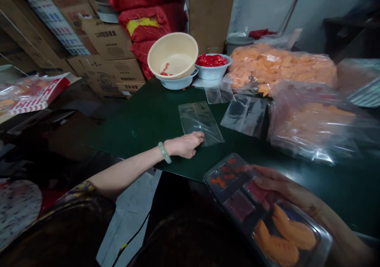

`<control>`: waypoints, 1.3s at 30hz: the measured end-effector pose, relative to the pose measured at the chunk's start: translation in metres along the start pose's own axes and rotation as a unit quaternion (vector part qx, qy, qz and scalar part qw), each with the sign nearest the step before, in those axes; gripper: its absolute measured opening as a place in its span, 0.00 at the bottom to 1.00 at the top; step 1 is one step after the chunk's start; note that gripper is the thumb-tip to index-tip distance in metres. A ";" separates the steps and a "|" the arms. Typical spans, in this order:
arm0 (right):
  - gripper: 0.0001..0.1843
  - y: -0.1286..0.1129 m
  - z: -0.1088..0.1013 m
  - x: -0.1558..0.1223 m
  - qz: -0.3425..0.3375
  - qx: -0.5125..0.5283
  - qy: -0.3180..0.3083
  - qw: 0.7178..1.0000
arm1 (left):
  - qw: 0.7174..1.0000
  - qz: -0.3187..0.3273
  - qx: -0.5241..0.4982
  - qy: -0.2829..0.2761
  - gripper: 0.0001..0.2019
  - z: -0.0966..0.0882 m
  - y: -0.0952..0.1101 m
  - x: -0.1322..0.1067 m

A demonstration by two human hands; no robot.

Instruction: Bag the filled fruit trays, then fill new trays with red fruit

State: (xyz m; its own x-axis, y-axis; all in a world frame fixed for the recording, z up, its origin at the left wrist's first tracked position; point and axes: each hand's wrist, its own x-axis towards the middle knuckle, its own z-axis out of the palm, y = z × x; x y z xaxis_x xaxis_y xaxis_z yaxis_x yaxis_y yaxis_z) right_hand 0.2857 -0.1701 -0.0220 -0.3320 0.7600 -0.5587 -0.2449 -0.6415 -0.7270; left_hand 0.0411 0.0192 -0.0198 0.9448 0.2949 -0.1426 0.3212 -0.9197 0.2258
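- Left hand (184, 145), fingers closed on a clear bag (198, 116), centre of the green desk (133, 126).
- Right hand (280, 185), toward four o'clock, gripping a compartmented tray (263, 214).
- Cream basin (178, 55): eleven o'clock.

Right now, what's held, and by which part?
The right hand holds a tray by one long side; the left hand touches the near end of a clear bag, grip unclear.

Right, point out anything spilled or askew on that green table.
The cream basin sits tilted on the pale blue basin instead of level. Beside them, a few small reddish bits lie loose on the green table, perhaps spilled.
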 end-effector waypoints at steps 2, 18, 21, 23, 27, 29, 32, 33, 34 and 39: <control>0.29 0.003 0.002 0.007 -0.015 -0.003 -0.013 1.000 | 1.000 -0.019 0.008 0.021 0.12 0.003 0.000 0.003; 0.21 -0.016 0.029 0.058 -0.067 0.000 -0.085 0.994 | 0.980 -0.078 -0.120 0.138 0.21 0.017 -0.026 0.018; 0.21 -0.016 0.024 0.057 -0.047 0.018 -0.057 0.997 | 0.977 -0.035 -0.182 0.106 0.20 0.015 -0.032 0.014; 0.20 -0.016 0.022 0.055 -0.033 0.023 -0.032 0.999 | 0.974 -0.003 -0.213 0.080 0.16 0.011 -0.036 0.009; 0.18 -0.018 0.024 0.054 -0.015 0.017 0.004 1.000 | 0.971 0.024 -0.229 0.068 0.11 0.005 -0.038 0.002; 0.18 -0.018 0.026 0.055 -0.016 0.014 0.007 1.000 | 0.977 0.013 -0.191 0.096 0.10 0.004 -0.034 0.001; 0.18 -0.016 0.026 0.058 -0.047 0.002 -0.010 0.999 | 0.989 -0.003 -0.093 0.112 0.07 0.003 -0.022 0.001; 0.18 -0.015 0.026 0.059 -0.059 -0.004 -0.020 0.998 | 0.992 -0.001 -0.069 0.101 0.07 0.002 -0.017 0.002; 0.18 -0.013 0.025 0.060 -0.068 -0.007 -0.029 0.997 | 0.995 0.004 -0.057 0.085 0.07 0.000 -0.013 0.003; 0.21 -0.012 0.022 0.057 -0.089 -0.005 -0.037 0.995 | 0.993 0.045 -0.093 0.065 0.10 -0.011 0.003 0.006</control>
State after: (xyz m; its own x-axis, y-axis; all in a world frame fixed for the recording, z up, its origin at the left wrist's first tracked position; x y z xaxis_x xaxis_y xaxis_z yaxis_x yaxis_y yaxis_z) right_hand 0.2499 -0.1210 -0.0369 -0.3509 0.8510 -0.3908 -0.2974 -0.4969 -0.8152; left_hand 0.0486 0.0217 -0.0091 0.9666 0.2563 0.0090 0.2306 -0.8839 0.4068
